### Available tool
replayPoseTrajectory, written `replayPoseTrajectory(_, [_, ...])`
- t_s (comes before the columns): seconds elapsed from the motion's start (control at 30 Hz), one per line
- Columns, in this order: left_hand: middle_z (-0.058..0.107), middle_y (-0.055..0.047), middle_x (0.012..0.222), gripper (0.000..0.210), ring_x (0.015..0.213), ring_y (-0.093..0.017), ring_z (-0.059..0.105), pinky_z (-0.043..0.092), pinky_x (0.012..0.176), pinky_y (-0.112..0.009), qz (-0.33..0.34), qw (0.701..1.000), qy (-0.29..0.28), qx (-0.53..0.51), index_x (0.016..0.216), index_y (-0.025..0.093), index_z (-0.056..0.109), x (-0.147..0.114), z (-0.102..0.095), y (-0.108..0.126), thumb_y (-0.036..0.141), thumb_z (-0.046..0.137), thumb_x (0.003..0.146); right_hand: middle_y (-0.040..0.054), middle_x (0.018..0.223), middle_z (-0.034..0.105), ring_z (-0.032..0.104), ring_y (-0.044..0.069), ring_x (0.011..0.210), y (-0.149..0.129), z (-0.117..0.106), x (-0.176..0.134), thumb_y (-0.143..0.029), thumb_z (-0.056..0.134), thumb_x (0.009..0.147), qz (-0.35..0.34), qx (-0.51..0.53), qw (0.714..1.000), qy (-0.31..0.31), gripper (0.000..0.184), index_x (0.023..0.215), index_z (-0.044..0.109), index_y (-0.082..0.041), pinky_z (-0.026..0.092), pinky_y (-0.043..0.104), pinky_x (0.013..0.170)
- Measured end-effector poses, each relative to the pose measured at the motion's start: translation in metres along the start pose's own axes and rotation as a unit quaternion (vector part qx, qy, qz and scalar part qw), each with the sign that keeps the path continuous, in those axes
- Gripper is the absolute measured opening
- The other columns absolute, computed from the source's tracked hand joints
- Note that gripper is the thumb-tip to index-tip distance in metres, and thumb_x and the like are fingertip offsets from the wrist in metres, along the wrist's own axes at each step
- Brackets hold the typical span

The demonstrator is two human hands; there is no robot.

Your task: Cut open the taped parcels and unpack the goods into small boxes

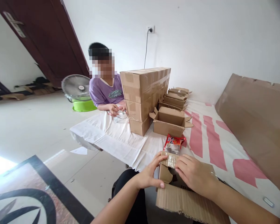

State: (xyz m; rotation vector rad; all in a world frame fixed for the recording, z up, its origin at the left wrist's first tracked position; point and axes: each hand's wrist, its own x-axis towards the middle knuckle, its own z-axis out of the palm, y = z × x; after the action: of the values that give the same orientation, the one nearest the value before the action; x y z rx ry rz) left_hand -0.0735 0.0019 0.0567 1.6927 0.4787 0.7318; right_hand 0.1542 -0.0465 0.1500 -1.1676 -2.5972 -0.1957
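An open cardboard box sits close in front of me at the table's near edge, its near flap folded out. My left hand holds its left side, with fingers on the far flap and the thumb by the near flap. My right hand reaches across the opening, its bent fingers gripping the far flap, where shiny clear tape shows. The right fingertips are partly hidden, and the hand covers much of the box's inside. Just beyond the flap lies a red printed packet.
Beyond the packet stands an open empty carton, with several more open cartons behind it. Taped boxes are stacked left of them. A person in purple handles a small white item. A large cardboard sheet leans at right.
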Motion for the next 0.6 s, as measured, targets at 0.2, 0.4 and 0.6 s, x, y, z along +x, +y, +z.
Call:
replayPoseTrajectory(0.2, [0.009, -0.015, 0.160, 0.103, 0.150, -0.036, 0.004, 0.014, 0.118, -0.055, -0.002, 1.000, 0.006, -0.002, 0.145, 0.025, 0.037, 0.000, 0.001, -0.001, 0.066, 0.079, 0.060, 0.0063, 0.081, 0.063, 0.057, 0.022, 0.076, 0.002, -0.003, -0.007, -0.010, 0.040, 0.093, -0.001, 0.045, 0.999, 0.013, 0.023, 0.079, 0.057, -0.019, 0.050, 0.037, 0.068])
replayPoseTrajectory(0.4, [0.004, -0.015, 0.162, 0.108, 0.150, -0.039, -0.002, 0.007, 0.118, -0.056, -0.023, 1.000, 0.006, -0.006, 0.146, 0.025, 0.036, -0.002, 0.001, -0.003, 0.069, 0.079, 0.057, 0.0028, 0.081, 0.062, 0.058, 0.019, 0.076, 0.013, -0.017, -0.038, -0.018, 0.042, 0.097, 0.055, 0.146, 0.987, 0.037, 0.020, 0.082, 0.053, -0.023, 0.049, 0.031, 0.068])
replayPoseTrajectory(0.6, [0.003, -0.016, 0.163, 0.110, 0.150, -0.040, -0.001, -0.001, 0.119, -0.055, -0.031, 0.999, 0.004, 0.009, 0.147, 0.023, 0.035, -0.003, 0.000, 0.001, 0.071, 0.078, 0.057, 0.0024, 0.084, 0.065, 0.065, 0.017, 0.076, 0.056, -0.006, -0.141, -0.038, 0.050, 0.095, 0.252, 0.128, 0.950, 0.131, 0.017, 0.087, 0.059, -0.026, 0.053, 0.024, 0.066])
